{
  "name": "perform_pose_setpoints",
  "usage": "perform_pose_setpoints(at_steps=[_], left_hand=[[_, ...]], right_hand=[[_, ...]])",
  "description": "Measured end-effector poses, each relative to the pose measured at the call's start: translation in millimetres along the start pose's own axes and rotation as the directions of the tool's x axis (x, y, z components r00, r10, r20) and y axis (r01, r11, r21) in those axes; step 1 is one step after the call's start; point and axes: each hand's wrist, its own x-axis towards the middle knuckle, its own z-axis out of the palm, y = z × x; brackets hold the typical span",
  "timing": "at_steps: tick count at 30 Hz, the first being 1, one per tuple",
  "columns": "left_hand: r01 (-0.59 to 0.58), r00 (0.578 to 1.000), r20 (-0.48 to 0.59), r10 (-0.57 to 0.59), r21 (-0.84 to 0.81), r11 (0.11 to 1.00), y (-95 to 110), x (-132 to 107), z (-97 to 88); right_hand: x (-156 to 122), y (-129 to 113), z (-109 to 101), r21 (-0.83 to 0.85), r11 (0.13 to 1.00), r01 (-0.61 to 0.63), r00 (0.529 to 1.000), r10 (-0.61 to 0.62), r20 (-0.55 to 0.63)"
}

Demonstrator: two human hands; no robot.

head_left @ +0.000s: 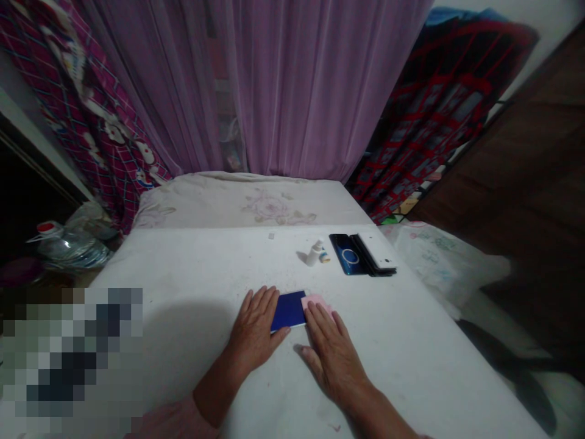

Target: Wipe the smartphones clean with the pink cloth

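blue rectangular slab (287,311) lay flat on the white-covered table (196,274), in front of the person, long axis running roughly left to right, right end angled slightly away. deep matte blue, thin pale edge along its near side. pink flat piece (317,302) sat at its right end, touching it; could not tell if it overlapped.

left hand (252,329) was palm down, fingers extended over the slab's left end. right hand (331,353) was palm down too, fingers spread across the pink flat piece. neither hand was clenched; both were flat on the pieces, no pinch or grasp visible.

further along the table, dark blue phone (346,254) lay back up, pale ring mark on it, long axis pointing away from the person. white phone (377,251) lay just right of it, over a dark edge. small white bottle (313,253) stood near them, label too small to read. behind the table hung a purple curtain (311,79).
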Motion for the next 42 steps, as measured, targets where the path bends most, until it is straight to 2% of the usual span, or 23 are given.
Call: perform_pose_setpoints(at_steps=[3, 9, 11, 13, 18, 20, 22, 27, 29, 31, 37, 39, 42], left_hand=[[-0.011, 1.0, 0.016, 0.011, -0.002, 1.0, -1, 1, 0.3], [-0.017, 1.0, 0.006, 0.017, 0.004, 1.0, -2, 2, 2.8], [-0.015, 1.0, -0.002, 0.015, 0.011, 1.0, -2, 2, 3.2], [-0.011, 1.0, -0.008, 0.011, 0.013, 1.0, -1, 2, 3.4], [-0.006, 1.0, -0.019, 0.007, 0.007, 1.0, -1, 1, 3.5], [-0.014, 1.0, -0.016, 0.014, -0.003, 1.0, -1, 1, 3.5], [-0.019, 1.0, -0.011, 0.019, -0.014, 1.0, -2, 2, 3.8], [-0.011, 1.0, -0.024, 0.01, -0.023, 1.0, -2, 2, 6.8], [-0.005, 1.0, -0.03, 0.005, -0.018, 1.0, -2, 2, 7.6], [-0.004, 1.0, -0.028, 0.003, -0.01, 1.0, -2, 2, 7.6], [-0.016, 1.0, -0.011, 0.016, -0.024, 1.0, -2, 3, 4.3], [-0.021, 1.0, -0.005, 0.021, -0.034, 0.999, -3, 3, 4.1], [-0.023, 1.0, -0.011, 0.022, -0.037, 0.999, -3, 3, 5.2]], right_hand=[[-2, -1, 0, -0.009, 1.0, -0.011, 1.0, 0.011, 0.01], [44, 6, 3, 0.006, 0.997, -0.073, 0.995, 0.072, 0.064], [49, 6, 2, 0.003, 0.996, -0.09, 0.993, 0.09, 0.075], [43, 4, 1, 0.0, 0.997, -0.083, 0.994, 0.083, 0.067], [2, -6, 1, -0.017, 0.999, -0.043, 0.999, 0.043, 0.011], [-3, -7, 1, -0.022, 0.999, -0.042, 0.999, 0.043, 0.009], [5, -4, 1, -0.013, 0.999, -0.05, 0.998, 0.05, 0.026], [47, 4, 3, 0.019, 0.994, -0.11, 0.991, 0.108, 0.082], [53, 4, 3, 0.021, 0.992, -0.123, 0.989, 0.121, 0.084], [46, 2, 3, 0.018, 0.993, -0.118, 0.99, 0.116, 0.08], [1, -6, 2, -0.014, 0.998, -0.065, 0.998, 0.065, 0.025], [2, -6, 3, -0.016, 0.998, -0.059, 0.998, 0.06, 0.02], [23, -2, 4, -0.001, 0.998, -0.07, 0.996, 0.07, 0.046]])
